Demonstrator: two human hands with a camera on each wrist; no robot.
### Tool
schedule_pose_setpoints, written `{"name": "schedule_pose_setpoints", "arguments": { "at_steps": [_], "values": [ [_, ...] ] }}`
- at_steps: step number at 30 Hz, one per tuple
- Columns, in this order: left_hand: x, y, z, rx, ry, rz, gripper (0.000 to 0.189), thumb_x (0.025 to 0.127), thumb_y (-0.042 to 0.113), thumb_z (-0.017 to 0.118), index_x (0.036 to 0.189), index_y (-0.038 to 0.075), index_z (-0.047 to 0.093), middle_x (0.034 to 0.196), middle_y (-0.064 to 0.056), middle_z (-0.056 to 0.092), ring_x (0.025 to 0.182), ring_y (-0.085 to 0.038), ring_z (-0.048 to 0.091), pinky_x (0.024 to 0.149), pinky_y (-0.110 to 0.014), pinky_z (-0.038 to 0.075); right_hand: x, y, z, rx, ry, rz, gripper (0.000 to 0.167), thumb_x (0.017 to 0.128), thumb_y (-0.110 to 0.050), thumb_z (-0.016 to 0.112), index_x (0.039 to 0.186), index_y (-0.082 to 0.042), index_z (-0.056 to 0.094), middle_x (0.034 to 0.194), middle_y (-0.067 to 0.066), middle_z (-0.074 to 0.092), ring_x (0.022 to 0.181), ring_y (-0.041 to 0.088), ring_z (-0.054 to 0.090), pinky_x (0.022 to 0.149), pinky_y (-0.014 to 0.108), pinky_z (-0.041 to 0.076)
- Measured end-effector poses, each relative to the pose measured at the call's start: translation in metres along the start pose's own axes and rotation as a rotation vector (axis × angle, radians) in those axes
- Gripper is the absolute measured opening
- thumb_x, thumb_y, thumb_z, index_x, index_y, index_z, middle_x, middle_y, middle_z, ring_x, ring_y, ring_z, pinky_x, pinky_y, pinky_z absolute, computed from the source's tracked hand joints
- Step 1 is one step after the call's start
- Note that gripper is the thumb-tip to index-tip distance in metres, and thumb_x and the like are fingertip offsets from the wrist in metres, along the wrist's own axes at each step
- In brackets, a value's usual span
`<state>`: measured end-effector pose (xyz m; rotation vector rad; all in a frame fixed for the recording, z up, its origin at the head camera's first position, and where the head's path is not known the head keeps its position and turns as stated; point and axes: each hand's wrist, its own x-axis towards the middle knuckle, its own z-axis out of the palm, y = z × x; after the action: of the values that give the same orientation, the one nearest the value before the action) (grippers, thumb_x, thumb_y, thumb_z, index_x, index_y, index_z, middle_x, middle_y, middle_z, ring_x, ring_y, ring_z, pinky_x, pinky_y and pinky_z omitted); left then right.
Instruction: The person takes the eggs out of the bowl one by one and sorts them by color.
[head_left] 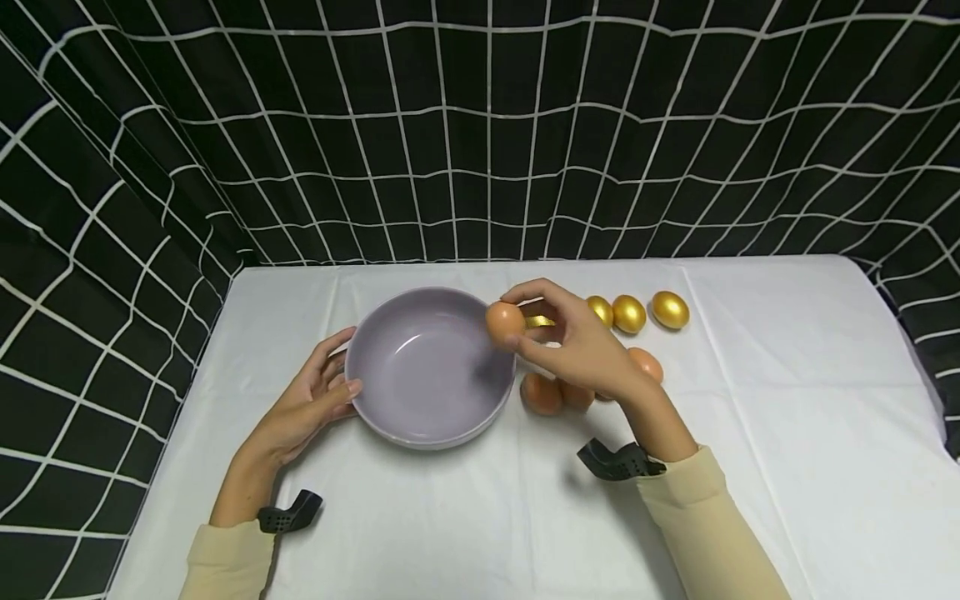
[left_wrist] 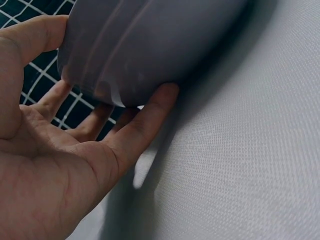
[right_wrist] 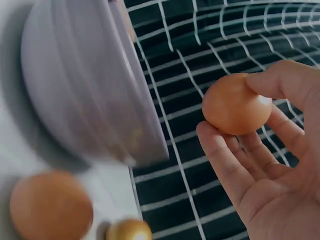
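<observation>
A round lavender bowl stands on the white tablecloth, its visible inside bare. My left hand holds the bowl at its left side, thumb on the rim and fingers against the outer wall, as the left wrist view also shows. Between thumb and fingers, my right hand pinches a brown egg, just over the bowl's right rim. In the right wrist view the held egg is raised beside the bowl wall. Several brown eggs lie below the right hand, partly hidden by it.
Several golden eggs lie in a row behind the right hand, one partly covered by its fingers. Another brown egg shows beside the right wrist. Black curtains with a white grid border the table at the back and sides.
</observation>
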<state>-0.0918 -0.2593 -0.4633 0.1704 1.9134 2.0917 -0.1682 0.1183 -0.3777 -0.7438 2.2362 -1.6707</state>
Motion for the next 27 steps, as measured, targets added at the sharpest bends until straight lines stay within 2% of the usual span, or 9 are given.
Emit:
{"name": "schedule_pose_setpoints", "arguments": {
  "at_steps": [4, 8, 15, 22, 27],
  "values": [
    [-0.002, 0.000, 0.001, 0.006, 0.005, -0.005, 0.080, 0.104, 0.005, 0.061, 0.169, 0.025, 0.017, 0.168, -0.018, 0.026, 0.138, -0.013, 0.055, 0.099, -0.035, 0.060, -0.015, 0.008, -0.012, -0.023, 0.046, 0.026, 0.043, 0.096, -0.007, 0.074, 0.136, -0.011, 0.059, 0.139, 0.005, 0.062, 0.127, 0.027, 0.066, 0.105, 0.029, 0.058],
    [-0.003, 0.002, 0.001, 0.003, 0.005, -0.003, 0.081, 0.104, 0.005, 0.061, 0.169, 0.026, 0.017, 0.169, -0.019, 0.025, 0.138, -0.013, 0.054, 0.100, -0.035, 0.060, -0.030, 0.015, -0.025, -0.025, 0.103, 0.056, 0.041, 0.098, -0.009, 0.073, 0.136, -0.012, 0.059, 0.140, 0.005, 0.061, 0.118, 0.022, 0.071, 0.099, 0.024, 0.058],
    [-0.002, 0.002, 0.001, -0.008, 0.012, -0.004, 0.079, 0.105, 0.003, 0.060, 0.168, 0.027, 0.019, 0.166, -0.014, 0.029, 0.136, -0.011, 0.056, 0.098, -0.035, 0.061, -0.051, 0.028, -0.043, -0.020, 0.191, 0.016, 0.040, 0.098, 0.000, 0.070, 0.136, -0.004, 0.058, 0.140, 0.003, 0.054, 0.122, 0.009, 0.063, 0.095, 0.019, 0.059],
    [0.000, 0.002, 0.002, -0.010, 0.003, -0.004, 0.079, 0.105, 0.003, 0.059, 0.168, 0.027, 0.019, 0.164, -0.009, 0.032, 0.136, -0.011, 0.056, 0.098, -0.035, 0.061, -0.073, 0.039, -0.061, -0.080, 0.259, 0.032, 0.043, 0.099, -0.004, 0.072, 0.139, -0.001, 0.057, 0.140, -0.003, 0.053, 0.123, 0.005, 0.061, 0.094, 0.016, 0.058],
    [0.000, 0.003, 0.002, -0.001, 0.003, -0.009, 0.078, 0.105, 0.004, 0.059, 0.168, 0.027, 0.019, 0.165, -0.011, 0.031, 0.137, -0.010, 0.055, 0.099, -0.035, 0.061, -0.083, 0.044, -0.075, -0.134, 0.311, 0.038, 0.045, 0.099, -0.004, 0.072, 0.140, 0.000, 0.057, 0.140, -0.005, 0.053, 0.121, 0.002, 0.061, 0.092, 0.012, 0.057]
  ]
}}
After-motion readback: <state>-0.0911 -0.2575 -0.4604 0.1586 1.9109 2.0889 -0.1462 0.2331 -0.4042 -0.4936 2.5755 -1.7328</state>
